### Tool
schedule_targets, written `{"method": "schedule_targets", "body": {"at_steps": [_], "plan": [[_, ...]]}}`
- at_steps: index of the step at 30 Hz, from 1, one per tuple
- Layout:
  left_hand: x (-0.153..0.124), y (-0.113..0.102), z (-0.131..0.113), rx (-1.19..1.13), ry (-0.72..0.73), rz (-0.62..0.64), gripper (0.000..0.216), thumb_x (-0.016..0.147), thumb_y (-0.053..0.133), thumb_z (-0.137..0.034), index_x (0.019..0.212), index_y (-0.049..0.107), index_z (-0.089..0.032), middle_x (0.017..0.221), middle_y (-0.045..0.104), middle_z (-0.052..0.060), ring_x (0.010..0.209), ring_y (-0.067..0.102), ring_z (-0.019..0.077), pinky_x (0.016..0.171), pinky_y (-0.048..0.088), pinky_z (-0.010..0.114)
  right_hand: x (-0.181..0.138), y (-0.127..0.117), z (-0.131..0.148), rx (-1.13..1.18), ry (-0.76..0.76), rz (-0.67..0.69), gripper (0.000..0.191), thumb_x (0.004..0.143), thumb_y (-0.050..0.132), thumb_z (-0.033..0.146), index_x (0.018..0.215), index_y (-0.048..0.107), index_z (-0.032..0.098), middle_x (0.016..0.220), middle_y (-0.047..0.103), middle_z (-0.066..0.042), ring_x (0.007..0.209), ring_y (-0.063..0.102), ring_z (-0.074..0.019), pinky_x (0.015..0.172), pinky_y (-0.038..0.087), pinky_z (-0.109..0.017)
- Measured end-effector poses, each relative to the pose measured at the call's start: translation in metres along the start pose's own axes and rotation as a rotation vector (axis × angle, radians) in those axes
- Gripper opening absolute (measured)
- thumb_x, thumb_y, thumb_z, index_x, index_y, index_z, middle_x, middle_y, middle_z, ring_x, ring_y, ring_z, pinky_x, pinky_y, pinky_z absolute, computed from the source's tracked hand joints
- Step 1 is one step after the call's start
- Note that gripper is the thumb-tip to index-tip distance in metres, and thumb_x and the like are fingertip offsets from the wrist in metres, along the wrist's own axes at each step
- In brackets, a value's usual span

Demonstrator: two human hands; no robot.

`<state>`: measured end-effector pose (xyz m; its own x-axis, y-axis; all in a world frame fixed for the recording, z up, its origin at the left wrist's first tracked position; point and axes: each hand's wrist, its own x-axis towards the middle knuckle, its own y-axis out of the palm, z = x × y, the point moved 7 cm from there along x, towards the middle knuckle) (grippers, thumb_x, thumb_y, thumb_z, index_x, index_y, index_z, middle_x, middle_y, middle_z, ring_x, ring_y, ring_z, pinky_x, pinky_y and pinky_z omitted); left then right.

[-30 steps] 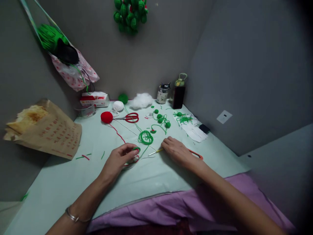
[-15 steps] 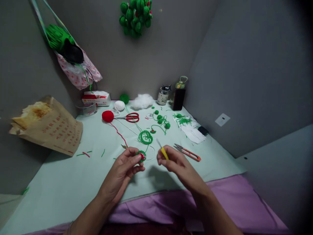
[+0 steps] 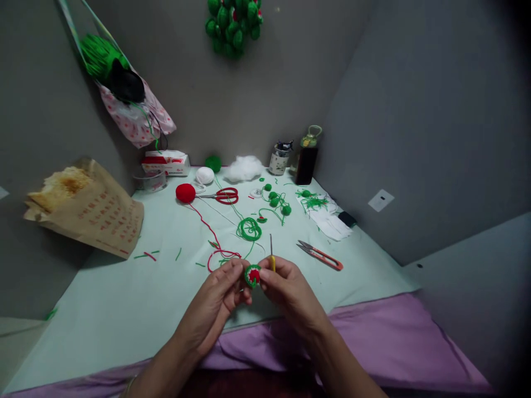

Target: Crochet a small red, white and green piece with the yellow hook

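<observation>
A small round crochet piece, green at the rim and red in the middle, is pinched between both hands above the near edge of the pale green table. My left hand grips its left side. My right hand touches its right side and holds a crochet hook with a yellow handle, its metal tip pointing up. Red yarn and green yarn run from the piece back across the table to a red yarn ball.
Orange snips lie right of my hands. Red-handled scissors, a white ball, a green ball, stuffing, a jar, a dark bottle and small green pieces sit farther back. A paper bag lies at left.
Both hands lifted off the table and came together near the front edge. My right hand picked up the hook and now meets the crochet piece held by my left.
</observation>
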<state>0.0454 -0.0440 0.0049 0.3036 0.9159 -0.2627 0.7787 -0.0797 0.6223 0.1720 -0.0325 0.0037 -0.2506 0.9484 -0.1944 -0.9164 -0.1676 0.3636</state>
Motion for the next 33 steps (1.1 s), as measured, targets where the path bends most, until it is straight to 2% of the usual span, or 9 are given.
{"method": "schedule_targets", "body": {"at_steps": [2,6,10,12,16,22,25,30,33], "plan": [[-0.002,0.001,0.000,-0.003,0.025,0.000,0.034,0.080,0.088,-0.043,0.095,0.076,-0.015,0.078,0.065,0.000,0.066,0.058,0.0095,0.062,0.053,0.020,-0.001,0.000,-0.004,0.055,0.004,-0.066,0.044,0.068,0.090,0.051,0.080,0.064,0.018,0.056,0.051,0.008,0.045,0.026,-0.0039,0.045,0.014,-0.022],[-0.005,0.003,-0.001,0.027,0.071,-0.003,0.032,0.075,0.093,-0.027,0.101,0.075,-0.017,0.083,0.068,0.000,0.063,0.058,0.0080,0.058,0.050,0.019,-0.005,0.001,-0.008,0.058,-0.001,-0.086,0.044,0.070,0.089,0.052,0.080,0.064,0.018,0.056,0.048,0.009,0.045,0.025,-0.0036,0.044,0.014,-0.022],[-0.008,0.000,-0.005,0.056,0.122,-0.049,0.032,0.082,0.086,-0.025,0.112,0.075,-0.022,0.085,0.069,-0.001,0.061,0.057,0.0080,0.058,0.049,0.019,-0.012,-0.004,0.004,-0.130,-0.115,-0.037,0.042,0.093,0.066,0.059,0.090,0.071,0.017,0.068,0.056,0.003,0.049,0.030,-0.0053,0.046,0.022,-0.023],[-0.009,-0.003,-0.008,0.068,0.147,-0.078,0.029,0.083,0.083,-0.025,0.112,0.078,-0.022,0.088,0.067,-0.001,0.061,0.057,0.0075,0.058,0.049,0.019,-0.018,-0.011,0.013,-0.260,-0.168,-0.060,0.039,0.100,0.059,0.054,0.098,0.073,0.018,0.076,0.060,0.000,0.054,0.037,-0.0067,0.050,0.027,-0.023],[-0.010,-0.008,-0.010,0.058,0.139,-0.092,0.016,0.081,0.085,-0.025,0.095,0.081,-0.019,0.088,0.066,0.000,0.061,0.056,0.0067,0.056,0.048,0.018,-0.029,-0.016,0.019,-0.338,-0.170,-0.035,0.029,0.100,0.063,0.047,0.103,0.073,0.020,0.079,0.062,0.000,0.056,0.043,-0.0089,0.051,0.033,-0.024],[-0.008,-0.002,-0.001,0.124,0.073,-0.029,0.018,0.084,0.083,-0.028,0.098,0.078,-0.019,0.079,0.063,-0.002,0.059,0.055,0.0066,0.060,0.049,0.019,-0.034,-0.005,0.035,-0.494,-0.396,-0.058,0.010,0.093,0.072,0.031,0.099,0.075,0.023,0.081,0.060,0.001,0.069,0.051,-0.0123,0.059,0.039,-0.025],[-0.008,0.001,-0.002,0.169,0.099,0.001,0.021,0.083,0.084,-0.030,0.099,0.076,-0.018,0.076,0.063,-0.003,0.057,0.054,0.0067,0.057,0.049,0.019,-0.027,0.002,0.036,-0.535,-0.439,-0.024,0.018,0.089,0.077,0.026,0.107,0.075,0.025,0.087,0.062,0.000,0.078,0.058,-0.0143,0.065,0.042,-0.026],[-0.006,0.004,-0.007,0.184,0.112,0.018,0.027,0.081,0.086,-0.030,0.101,0.072,-0.018,0.085,0.067,-0.001,0.054,0.051,0.0053,0.052,0.045,0.018,-0.018,0.007,0.035,-0.587,-0.436,-0.008,0.012,0.091,0.077,0.028,0.102,0.075,0.024,0.084,0.062,0.003,0.060,0.042,-0.0096,0.055,0.033,-0.026],[-0.004,0.004,-0.009,0.196,0.110,0.032,0.028,0.083,0.085,-0.030,0.105,0.073,-0.019,0.086,0.069,0.000,0.057,0.054,0.0068,0.054,0.048,0.018,-0.018,0.000,0.038,-0.615,-0.401,-0.008,0.017,0.092,0.075,0.034,0.103,0.071,0.023,0.089,0.064,0.001,0.062,0.046,-0.0111,0.056,0.037,-0.026]]}}
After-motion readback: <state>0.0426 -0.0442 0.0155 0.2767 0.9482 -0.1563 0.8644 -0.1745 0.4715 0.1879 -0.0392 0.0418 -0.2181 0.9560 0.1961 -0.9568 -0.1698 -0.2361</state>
